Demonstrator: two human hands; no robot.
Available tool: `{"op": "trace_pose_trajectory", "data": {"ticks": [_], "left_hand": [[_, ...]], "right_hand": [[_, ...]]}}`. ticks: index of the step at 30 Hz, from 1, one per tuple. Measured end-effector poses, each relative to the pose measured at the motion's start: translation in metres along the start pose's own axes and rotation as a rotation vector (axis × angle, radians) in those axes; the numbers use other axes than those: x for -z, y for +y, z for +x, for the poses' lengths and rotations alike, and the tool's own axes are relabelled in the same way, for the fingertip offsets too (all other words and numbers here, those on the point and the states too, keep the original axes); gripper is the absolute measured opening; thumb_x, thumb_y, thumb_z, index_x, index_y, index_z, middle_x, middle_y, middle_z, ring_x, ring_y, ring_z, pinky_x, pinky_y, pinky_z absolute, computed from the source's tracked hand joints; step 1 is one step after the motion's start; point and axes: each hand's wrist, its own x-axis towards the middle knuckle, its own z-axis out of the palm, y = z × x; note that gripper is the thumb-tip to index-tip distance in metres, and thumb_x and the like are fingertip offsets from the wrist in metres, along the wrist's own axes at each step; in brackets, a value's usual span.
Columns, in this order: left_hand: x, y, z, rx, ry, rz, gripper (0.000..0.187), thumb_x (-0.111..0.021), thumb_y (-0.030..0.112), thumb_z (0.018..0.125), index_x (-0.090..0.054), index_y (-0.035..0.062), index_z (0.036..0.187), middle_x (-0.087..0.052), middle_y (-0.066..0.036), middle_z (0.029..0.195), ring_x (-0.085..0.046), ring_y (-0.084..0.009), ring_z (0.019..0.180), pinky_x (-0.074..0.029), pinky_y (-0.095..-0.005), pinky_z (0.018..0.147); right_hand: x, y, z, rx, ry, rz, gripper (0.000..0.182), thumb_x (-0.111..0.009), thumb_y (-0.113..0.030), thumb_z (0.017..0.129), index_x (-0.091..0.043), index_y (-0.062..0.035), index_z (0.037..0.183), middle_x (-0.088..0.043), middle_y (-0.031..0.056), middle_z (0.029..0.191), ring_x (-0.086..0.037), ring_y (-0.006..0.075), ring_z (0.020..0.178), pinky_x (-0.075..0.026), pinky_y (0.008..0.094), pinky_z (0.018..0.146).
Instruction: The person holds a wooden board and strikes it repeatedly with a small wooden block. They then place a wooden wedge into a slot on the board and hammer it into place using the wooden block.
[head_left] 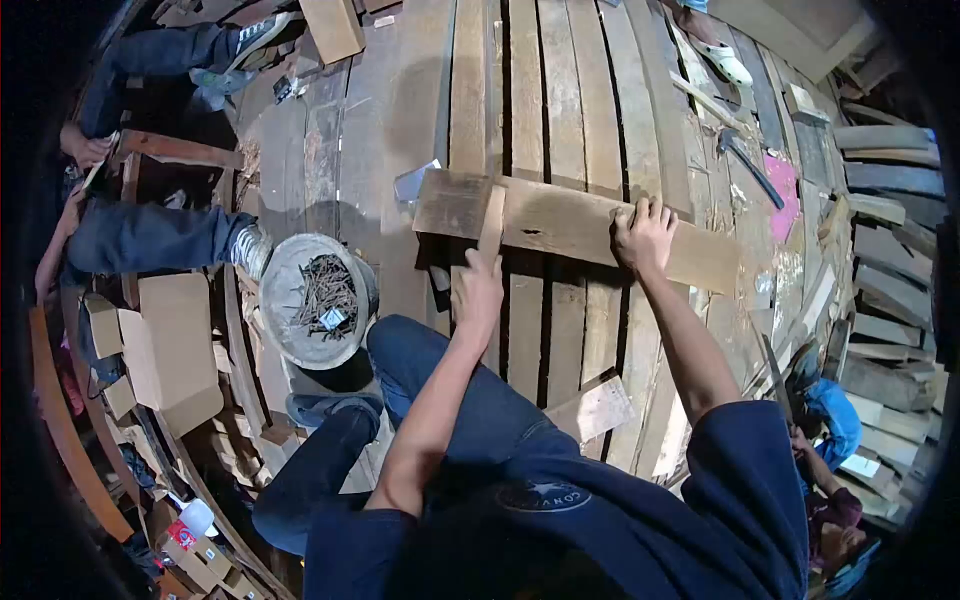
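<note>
A wide wooden board point(570, 222) lies crosswise over long planks, its left end darker than the rest. My left hand point(477, 292) is closed around a light wooden piece point(492, 222), perhaps a tool handle, whose upper end reaches over the board's left part. Farther right, my right hand point(646, 236) is on the board, fingers bent over its far edge and holding it. A grey bucket point(283, 338) with many nails point(328, 295) and a small blue-white packet point(332, 318) stands beside my left knee.
A hammer point(752, 170) lies at right near a pink sheet point(780, 195). Another person's legs point(160, 238) and hands are at left; a co-worker in blue point(832, 420) is at lower right. A sandalled foot point(725, 62) shows at top right. Cardboard point(172, 350) lies at left.
</note>
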Motion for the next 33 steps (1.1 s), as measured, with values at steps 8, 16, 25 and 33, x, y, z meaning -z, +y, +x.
{"op": "trace_pose_trajectory", "data": {"ticks": [8, 16, 25, 33], "left_hand": [[0.011, -0.008, -0.016, 0.054, -0.058, -0.141, 0.038, -0.057, 0.034, 0.103, -0.046, -0.0011, 0.113, -0.066, -0.033, 0.081, -0.066, -0.0542, 0.076, -0.054, -0.0620, 0.062], [0.018, -0.001, 0.031, 0.144, -0.122, -0.002, 0.044, -0.056, 0.040, 0.103, -0.045, 0.0007, 0.118, -0.066, -0.030, 0.089, -0.069, -0.0512, 0.082, -0.056, -0.0595, 0.069], [0.033, -0.021, -0.017, 0.153, -0.139, -0.037, 0.046, -0.054, 0.042, 0.103, -0.045, 0.0015, 0.121, -0.066, -0.031, 0.081, -0.068, -0.0515, 0.079, -0.056, -0.0590, 0.068], [0.025, -0.015, 0.019, 0.133, -0.113, -0.064, 0.041, -0.054, 0.038, 0.104, -0.041, 0.0003, 0.115, -0.065, -0.036, 0.081, -0.066, -0.0552, 0.078, -0.054, -0.0618, 0.065]], "right_hand": [[-0.002, 0.001, 0.000, -0.005, -0.025, -0.034, 0.058, -0.052, -0.049, 0.095, -0.056, -0.0009, 0.128, -0.054, 0.0248, 0.136, -0.046, 0.0394, 0.131, -0.026, 0.0570, 0.117], [-0.001, -0.001, 0.000, 0.027, 0.044, -0.040, 0.053, -0.053, -0.047, 0.093, -0.058, -0.0006, 0.119, -0.056, 0.0252, 0.133, -0.048, 0.0397, 0.129, -0.028, 0.0575, 0.115], [0.006, -0.001, 0.001, -0.025, -0.075, -0.016, 0.060, -0.049, -0.050, 0.097, -0.056, 0.0011, 0.127, -0.054, 0.0252, 0.139, -0.045, 0.0399, 0.132, -0.024, 0.0561, 0.118], [-0.003, 0.001, 0.000, 0.010, 0.017, -0.008, 0.057, -0.053, -0.048, 0.094, -0.058, 0.0007, 0.123, -0.056, 0.0255, 0.133, -0.049, 0.0404, 0.127, -0.027, 0.0567, 0.115]]}}
